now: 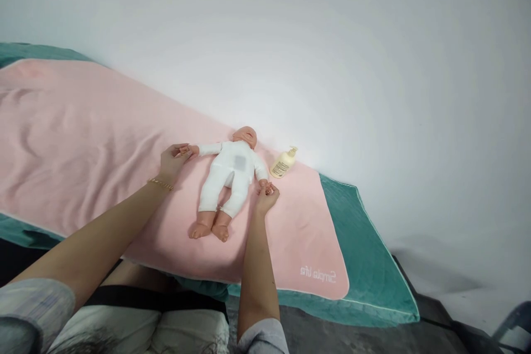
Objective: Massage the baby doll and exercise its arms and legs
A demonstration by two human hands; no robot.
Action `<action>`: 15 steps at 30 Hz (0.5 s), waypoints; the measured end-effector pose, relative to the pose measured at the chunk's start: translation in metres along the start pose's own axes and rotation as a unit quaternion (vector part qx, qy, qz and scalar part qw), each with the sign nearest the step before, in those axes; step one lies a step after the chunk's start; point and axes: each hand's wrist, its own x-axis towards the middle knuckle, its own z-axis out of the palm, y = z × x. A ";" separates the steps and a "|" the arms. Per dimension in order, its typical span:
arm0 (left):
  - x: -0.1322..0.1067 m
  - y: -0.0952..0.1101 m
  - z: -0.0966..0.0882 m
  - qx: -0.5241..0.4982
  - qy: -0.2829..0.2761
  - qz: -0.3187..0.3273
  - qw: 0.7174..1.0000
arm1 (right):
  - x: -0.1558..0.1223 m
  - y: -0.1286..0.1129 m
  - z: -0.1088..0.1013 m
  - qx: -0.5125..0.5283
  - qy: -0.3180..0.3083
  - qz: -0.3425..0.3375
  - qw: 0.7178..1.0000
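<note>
A yellow pump bottle [282, 165] is seen near the middle, on a pink blanket [103, 138] laid over green cloth [365, 254].

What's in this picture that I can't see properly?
All in the head view:
Doll: its hands are partly covered by the left hand and right hand.
Bottle: its print is too small to read.
Pink blanket: cut off by the left edge.
Green cloth: mostly hidden under the blanket.
</note>
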 end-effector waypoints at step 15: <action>-0.001 -0.003 -0.001 -0.006 -0.006 0.010 1.000 | -0.005 -0.014 -0.002 -0.026 0.050 -0.001 0.998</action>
